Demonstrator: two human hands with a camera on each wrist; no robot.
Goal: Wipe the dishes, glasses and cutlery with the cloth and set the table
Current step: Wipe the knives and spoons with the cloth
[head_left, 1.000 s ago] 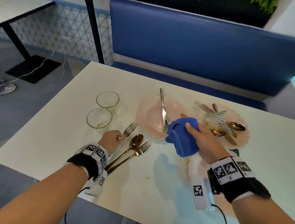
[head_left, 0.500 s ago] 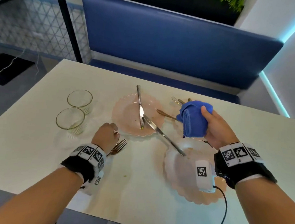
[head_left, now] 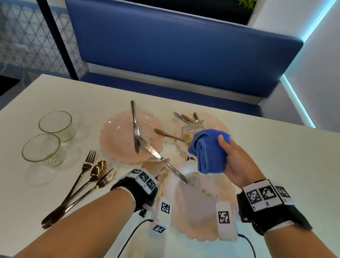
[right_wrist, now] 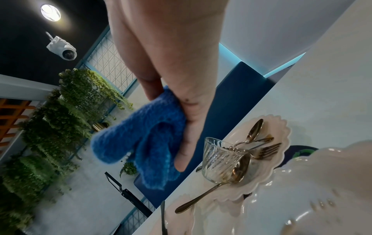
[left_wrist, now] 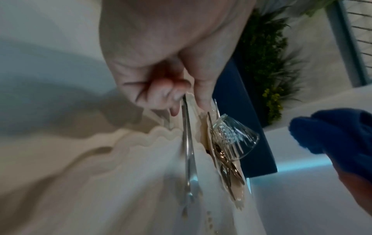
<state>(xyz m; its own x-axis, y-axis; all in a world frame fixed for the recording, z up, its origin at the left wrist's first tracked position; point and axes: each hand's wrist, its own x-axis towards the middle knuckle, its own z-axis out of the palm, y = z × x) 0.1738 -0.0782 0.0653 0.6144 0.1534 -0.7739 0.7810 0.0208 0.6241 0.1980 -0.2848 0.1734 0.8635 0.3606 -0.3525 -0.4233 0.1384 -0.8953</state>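
Observation:
My left hand (head_left: 162,162) pinches a silver knife (head_left: 153,151) near its middle. The knife slants from the far pink plate (head_left: 117,145) down onto the near pink plate (head_left: 199,208), which carries crumbs. In the left wrist view the fingertips (left_wrist: 177,97) close on the knife (left_wrist: 188,143) above the plate rim. My right hand (head_left: 227,156) grips a folded blue cloth (head_left: 210,152), held in the air above the plates. The cloth (right_wrist: 141,143) hangs from that hand in the right wrist view.
A second knife (head_left: 135,124) lies on the far plate. A third plate (head_left: 220,122) at the back holds a tipped glass (right_wrist: 221,159) and gold cutlery. Two glasses (head_left: 55,122) stand at left, with two forks and a spoon (head_left: 92,175) beside them. A blue bench (head_left: 181,48) runs behind the table.
My left hand left the forks and spoon at the left, moved right and took hold of the knife between the plates. The right hand kept the cloth raised.

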